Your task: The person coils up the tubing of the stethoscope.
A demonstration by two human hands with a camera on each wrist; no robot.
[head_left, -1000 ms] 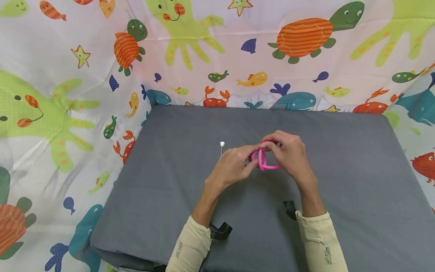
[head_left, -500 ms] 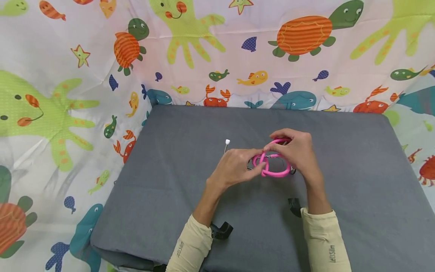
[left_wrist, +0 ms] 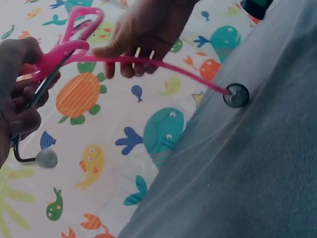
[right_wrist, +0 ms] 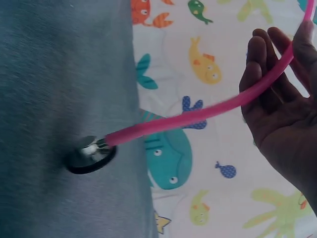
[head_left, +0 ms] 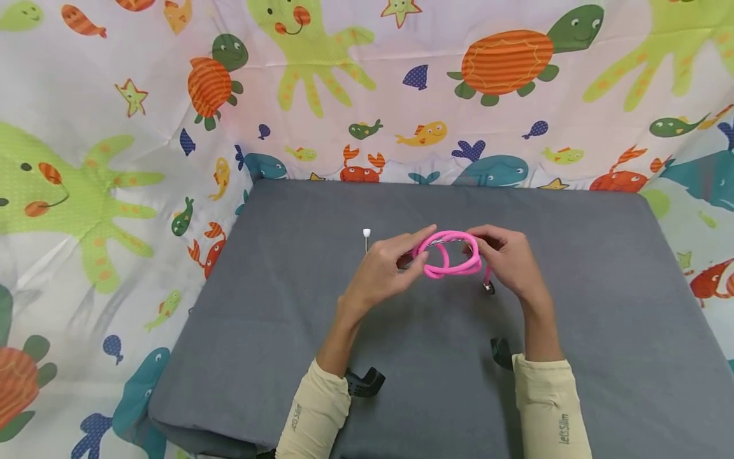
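Note:
A pink stethoscope (head_left: 453, 272) is held up over the grey surface, its tubing wound in loops between my hands. My left hand (head_left: 378, 269) grips the loops together with the metal ear tubes. A pale eartip (head_left: 367, 233) sticks up beyond that hand, and the left wrist view shows an eartip (left_wrist: 47, 158) below the fingers. My right hand (head_left: 510, 261) pinches the tubing near its loose end, thumb on one side and fingers on the other. From there the tubing (right_wrist: 188, 118) runs down to the chestpiece (right_wrist: 89, 151), which hangs free. My palms partly hide the ear tubes.
Grey cloth covers the broad padded surface (head_left: 269, 331) beneath my hands. A curtain (head_left: 332, 146) printed with sea animals rises along its back and sides. Black wrist mounts (head_left: 367, 384) stick out from the cream sleeves (head_left: 315, 408).
My right hand moved right from beside the left hand, then slightly down along the tubing. The pink loops have come into rounder, fuller view, and the chestpiece now dangles below the right hand.

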